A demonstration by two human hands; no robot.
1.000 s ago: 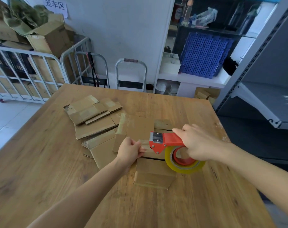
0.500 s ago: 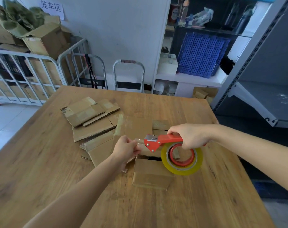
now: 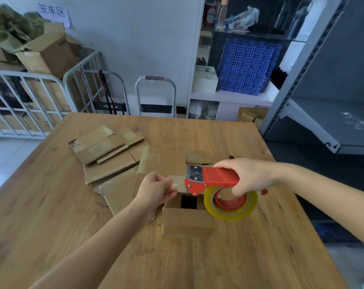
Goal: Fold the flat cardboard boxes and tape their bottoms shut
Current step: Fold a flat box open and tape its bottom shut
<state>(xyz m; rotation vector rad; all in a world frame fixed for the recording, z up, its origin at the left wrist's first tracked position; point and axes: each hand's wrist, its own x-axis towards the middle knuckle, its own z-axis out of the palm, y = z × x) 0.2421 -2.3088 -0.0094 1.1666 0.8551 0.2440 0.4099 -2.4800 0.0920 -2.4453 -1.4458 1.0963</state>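
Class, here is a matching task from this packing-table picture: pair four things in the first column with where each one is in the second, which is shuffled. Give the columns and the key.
Column 1
1. tape dispenser
2. tape end
3. flat cardboard boxes
4. blue plastic grid

Column 2
A. standing on the white shelf
B. pinched by the left hand
C. gripped by the right hand
D. piled on the wooden table

Pairs: 1-C, 2-B, 3-D, 4-A
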